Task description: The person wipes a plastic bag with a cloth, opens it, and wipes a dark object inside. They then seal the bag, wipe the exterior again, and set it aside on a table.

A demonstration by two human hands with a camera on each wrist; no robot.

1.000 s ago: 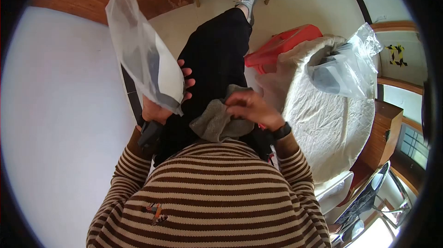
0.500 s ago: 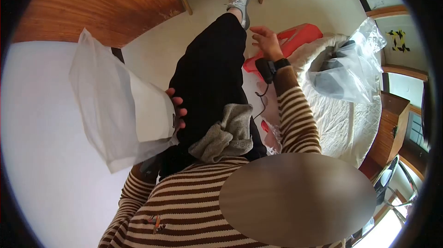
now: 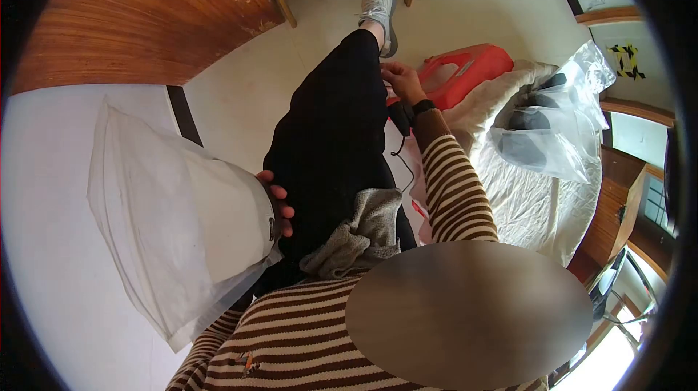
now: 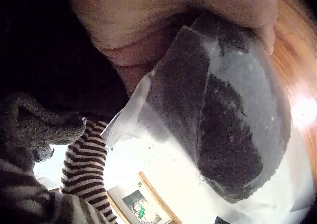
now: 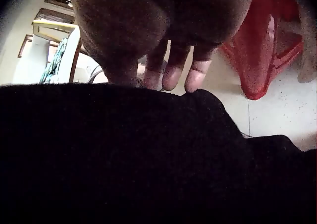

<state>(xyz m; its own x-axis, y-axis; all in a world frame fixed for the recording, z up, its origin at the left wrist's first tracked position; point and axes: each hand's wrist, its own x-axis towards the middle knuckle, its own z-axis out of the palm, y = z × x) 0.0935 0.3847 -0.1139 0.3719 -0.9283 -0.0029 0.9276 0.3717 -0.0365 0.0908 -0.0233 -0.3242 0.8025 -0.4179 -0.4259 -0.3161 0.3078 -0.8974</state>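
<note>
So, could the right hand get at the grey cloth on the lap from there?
Probably yes, by drawing back: the right hand is out ahead of the grey cloth, and nothing visible lies over the cloth or blocks the way.

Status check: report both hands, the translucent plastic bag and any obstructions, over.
Left hand holds translucent plastic bag, dark shape inside. Right hand at black fabric trouser leg, contact unclear. Crumpled grey textured cloth lies near bag; possible snag.

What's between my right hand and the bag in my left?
In the head view, your black trouser leg, then the fingers of your left hand at the edge of the plastic bag.
</note>
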